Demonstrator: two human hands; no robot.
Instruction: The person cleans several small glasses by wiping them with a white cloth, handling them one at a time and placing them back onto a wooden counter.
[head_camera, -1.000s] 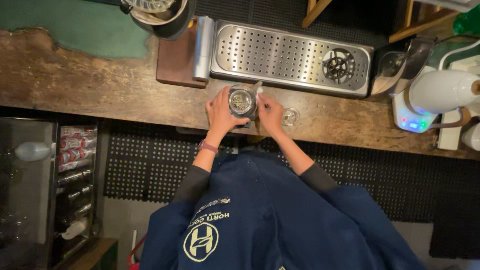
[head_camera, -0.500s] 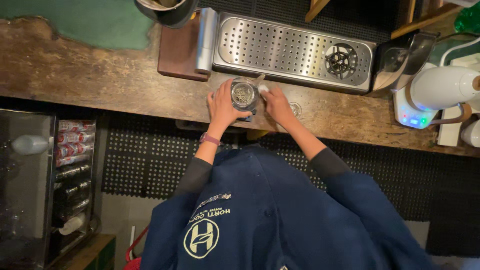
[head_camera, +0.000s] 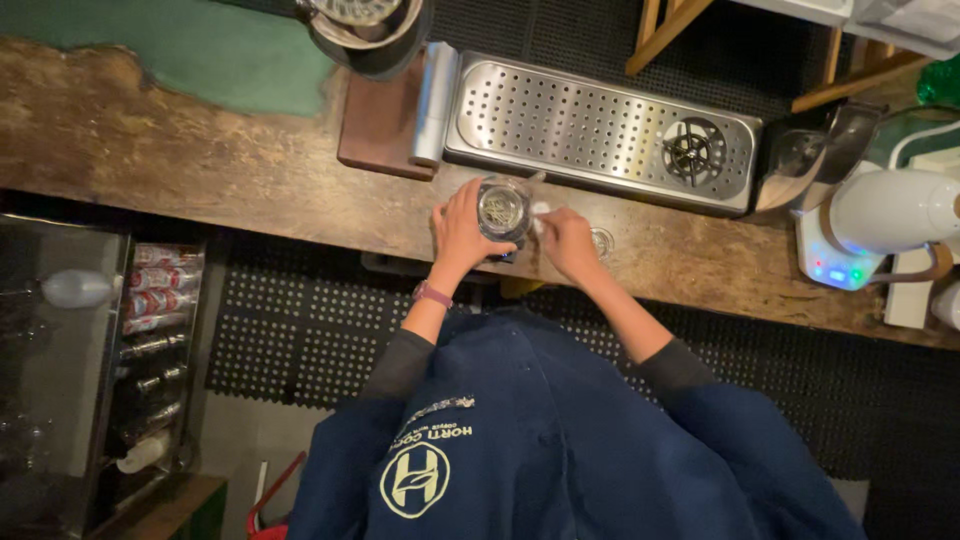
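Head view: looking straight down on a person in a dark blue top at a worn wooden counter (head_camera: 200, 160); the picture is upside down to the person, so their own left falls at picture left.
Glass: a clear, round glass (head_camera: 503, 208) stands upright on the counter just in front of the person, seen mouth-on as a ring.
Glass axis: its long axis runs vertically, toward the camera; the mouth points up, so it has no sideways heading.
Left hand: the left hand (head_camera: 460, 228) is curled round the glass on its 9 o'clock side, fingers wrapped and closed on the wall.
Right hand: the right hand (head_camera: 565, 240) sits at about 4 o'clock from the glass, just beside it, fingers drawn together on something small and pale; what it is, and whether the fingertips touch the rim, cannot be told.
Nearer hand: the left, since it already grips the glass; the right is close but looks apart from it.
Beyond the glass: at 12 o'clock, very near, lies a steel drip tray (head_camera: 560, 120) with a round rinser (head_camera: 693, 152) toward its 3 o'clock end.
Small item: a small round glassy thing (head_camera: 601, 241) rests just past the right hand at 3 o'clock.
Far right: a white kettle (head_camera: 885, 210) on its base, well apart from both hands.
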